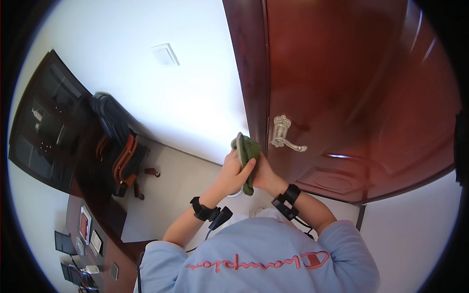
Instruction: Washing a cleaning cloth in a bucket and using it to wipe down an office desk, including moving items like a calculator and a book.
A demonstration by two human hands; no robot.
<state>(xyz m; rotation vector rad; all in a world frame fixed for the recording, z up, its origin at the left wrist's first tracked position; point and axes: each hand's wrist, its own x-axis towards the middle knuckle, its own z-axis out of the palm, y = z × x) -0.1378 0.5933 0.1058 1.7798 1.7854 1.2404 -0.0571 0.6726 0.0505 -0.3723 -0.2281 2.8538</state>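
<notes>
A folded green cloth [251, 149] with a paler edge is bunched between my two hands in front of my body. My left hand [234, 174] grips it from the left, with the thumb lying across the folds. On the other side my right hand [262, 173] holds the cloth, and its fingers are mostly hidden behind it. Just beyond the cloth to the right is an ornate metal lever handle [287, 136] on a reddish-brown wooden door [351, 91]. Neither hand touches the handle.
The dark door frame [253, 73] borders a white wall with a light switch [165, 55]. At left stand a black office chair [113, 121] with wooden armrests and a glass-doored cabinet [44, 117]. A brown desk [104, 256] bears books and small items. Black bands with cabled devices circle both wrists.
</notes>
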